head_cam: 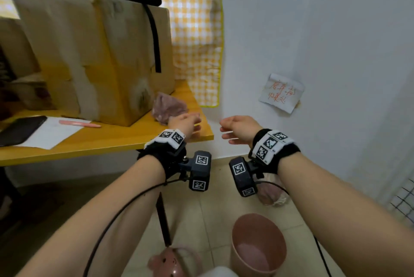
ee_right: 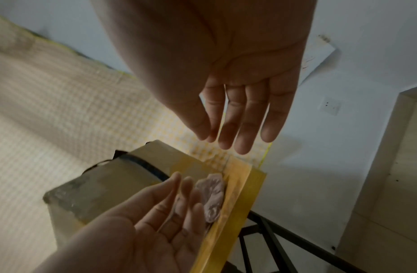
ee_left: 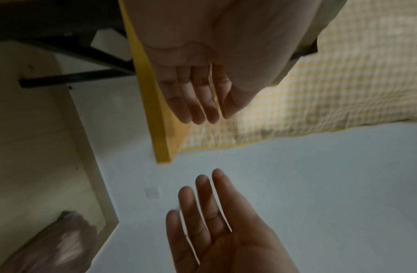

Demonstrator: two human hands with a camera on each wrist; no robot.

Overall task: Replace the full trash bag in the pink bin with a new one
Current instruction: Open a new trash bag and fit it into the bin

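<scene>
The pink bin (head_cam: pixel 258 245) stands unlined on the floor tiles, below both hands. The full bag (head_cam: pixel 272 193) lies beyond it, under the right wrist. The left hand (head_cam: pixel 184 125) — fingers relaxed, holding nothing — hovers just short of the crumpled new bag (head_cam: pixel 168 106) on the yellow table (head_cam: pixel 112 140); the right hand (head_cam: pixel 238 127) hangs slack beside it.

A: What fills the upper part of the right wrist view?

B: The right hand (ee_right: pixel 228 77), palm exposed, fingers straight and slightly spread, holding nothing.

A: And below it?

B: The left hand (ee_right: pixel 153 225), also flat and empty, just beside a crumpled pink bag (ee_right: pixel 212 197) lying on the yellow table (ee_right: pixel 235 208) near its corner, with a cardboard box (ee_right: pixel 104 188) to the left.
</scene>
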